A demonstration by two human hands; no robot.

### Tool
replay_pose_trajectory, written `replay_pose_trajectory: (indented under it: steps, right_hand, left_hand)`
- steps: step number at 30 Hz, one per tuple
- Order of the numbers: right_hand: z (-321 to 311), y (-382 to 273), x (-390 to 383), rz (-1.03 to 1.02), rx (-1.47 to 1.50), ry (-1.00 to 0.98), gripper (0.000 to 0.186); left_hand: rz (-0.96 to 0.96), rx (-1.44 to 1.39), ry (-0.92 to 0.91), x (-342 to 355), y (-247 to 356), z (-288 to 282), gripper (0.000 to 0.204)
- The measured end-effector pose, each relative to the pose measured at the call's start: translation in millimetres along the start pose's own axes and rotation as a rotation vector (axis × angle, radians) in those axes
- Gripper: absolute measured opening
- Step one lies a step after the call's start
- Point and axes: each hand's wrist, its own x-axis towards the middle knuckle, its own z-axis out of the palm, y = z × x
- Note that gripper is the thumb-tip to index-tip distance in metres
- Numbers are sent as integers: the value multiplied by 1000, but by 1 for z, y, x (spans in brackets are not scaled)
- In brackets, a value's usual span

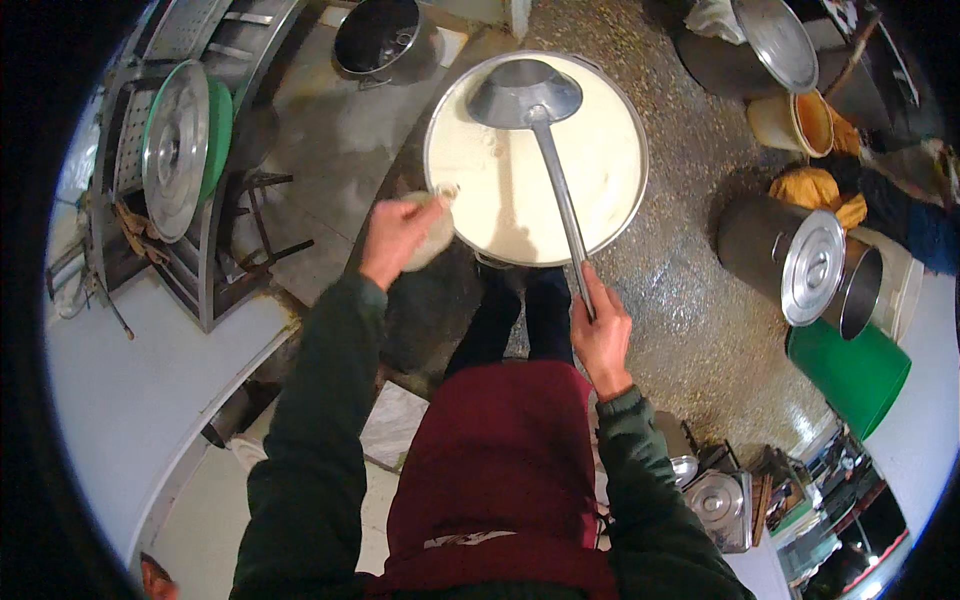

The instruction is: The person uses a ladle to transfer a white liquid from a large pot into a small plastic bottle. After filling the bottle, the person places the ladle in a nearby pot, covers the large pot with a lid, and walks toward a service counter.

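Observation:
A wide metal pot (pixel 641 185) stands before me, filled close to its rim with smooth cream-coloured liquid (pixel 590 165). My right hand (pixel 602 335) is wrapped round the lower end of a long ladle's (pixel 560 190) metal handle. The ladle's big round bowl is over the pot's far part, casting a shadow on the liquid. At the pot's near left rim, my left hand (pixel 400 235) is closed with thumb and fingers pinched on a pale rounded thing (pixel 432 240), whose kind I cannot make out. My fingers partly hide it.
An empty-looking dark pot (pixel 385 40) sits beyond on the left. A metal rack (pixel 215 250) holds a lidded green tub (pixel 218 125). Along the right stand a lidded pot (pixel 765 250), a yellowish bucket (pixel 785 122) and a green bin (pixel 855 375) on wet speckled floor (pixel 690 310).

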Motion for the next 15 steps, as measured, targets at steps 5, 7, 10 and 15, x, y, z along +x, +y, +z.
replay_pose_trajectory:
  steps: [5, 7, 10, 15]
  right_hand:
    - [23, -6, 58, 32, -125, -89, 62]
    - [26, -12, 83, 46, -202, -152, 63]
    - [24, -21, 120, 46, -223, -207, 61]
    - [32, -21, 173, 39, -250, -277, 58]
  left_hand:
    - [-73, -212, -39, -64, -34, 11, 54]
    - [-104, -278, -40, -82, -43, 16, 54]
    - [-17, -353, -3, -110, -53, 22, 55]
    - [36, -271, 64, -137, -62, 22, 54]
